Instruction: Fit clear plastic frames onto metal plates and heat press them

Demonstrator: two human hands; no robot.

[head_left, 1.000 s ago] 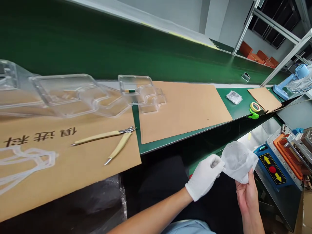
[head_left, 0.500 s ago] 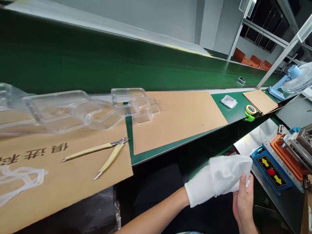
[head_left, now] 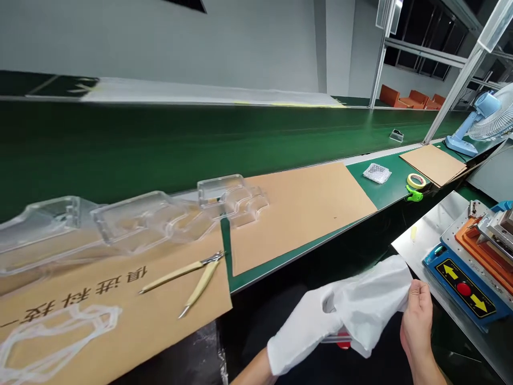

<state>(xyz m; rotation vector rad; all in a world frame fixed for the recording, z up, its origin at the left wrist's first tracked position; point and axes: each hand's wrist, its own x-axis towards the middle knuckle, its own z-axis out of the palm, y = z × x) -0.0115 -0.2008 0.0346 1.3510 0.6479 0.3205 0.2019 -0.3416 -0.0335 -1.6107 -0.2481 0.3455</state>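
My left hand (head_left: pixel 304 329) wears a white glove and reaches into a second white glove (head_left: pixel 371 305), below the bench's front edge. My bare right hand (head_left: pixel 419 315) pinches that glove's far edge with thumb and fingers closed on the cloth. A small red object (head_left: pixel 343 344) shows just under the gloved hand; I cannot make out what it is. Both hands hover over my dark lap, right of the cardboard sheets.
Clear plastic trays (head_left: pixel 132 224) lie along the bench beside the green conveyor belt (head_left: pixel 160 144). Cream-handled scissors (head_left: pixel 188 275) rest on printed cardboard (head_left: pixel 100 315). A plain cardboard sheet (head_left: pixel 300 208), tape roll (head_left: pixel 417 180), blue fan (head_left: pixel 481 117) and blue press machine (head_left: pixel 473 267) stand to the right.
The view tilted up and the bench slid lower in the frame. My left hand pushed further into the loose glove while my right hand shifted right along its edge.
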